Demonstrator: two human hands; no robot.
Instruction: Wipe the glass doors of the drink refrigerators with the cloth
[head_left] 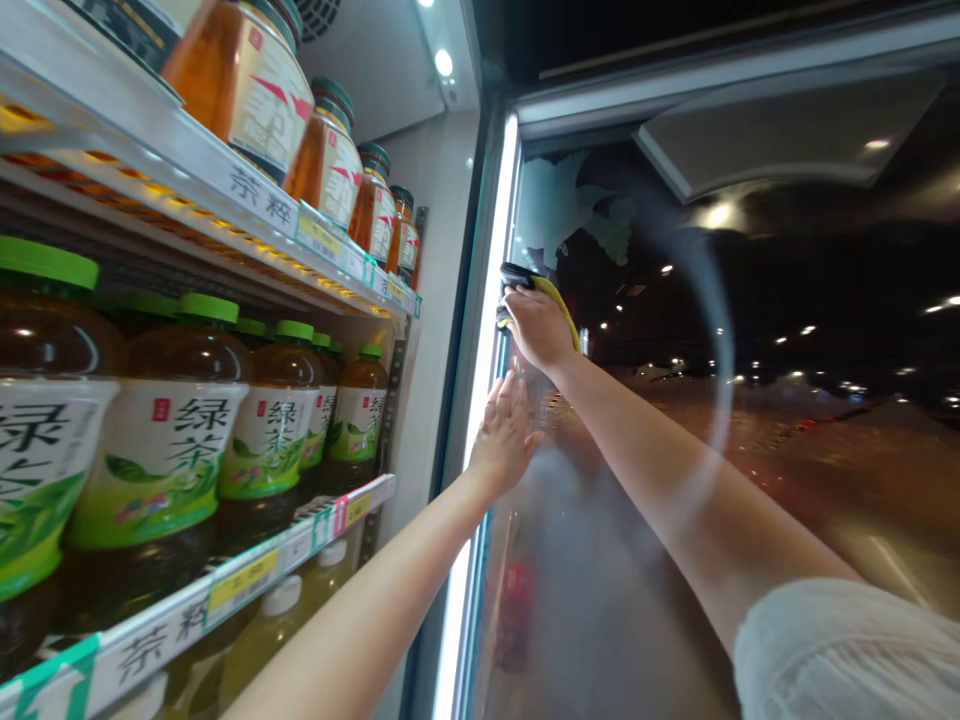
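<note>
My right hand (534, 322) grips a black and yellow cleaning cloth (556, 298) and presses it on the glass door (637, 560), near the lit strip (491, 330) along the frame. Just below it, my left hand (504, 430) rests on the same glass with its fingers stretched out flat and nothing in it. Part of the cloth is hidden behind the right hand. A hazy, fogged patch covers the lower glass, and a pale curved streak runs across it on the right.
Left of me, a cooler shelf (330, 245) carries amber bottles (330, 165) with dark caps. Beneath it stand green-capped green tea bottles (270, 430) on a shelf with a price rail (247, 590). White-capped bottles (281, 610) show lower down. Lights reflect in the dark glass.
</note>
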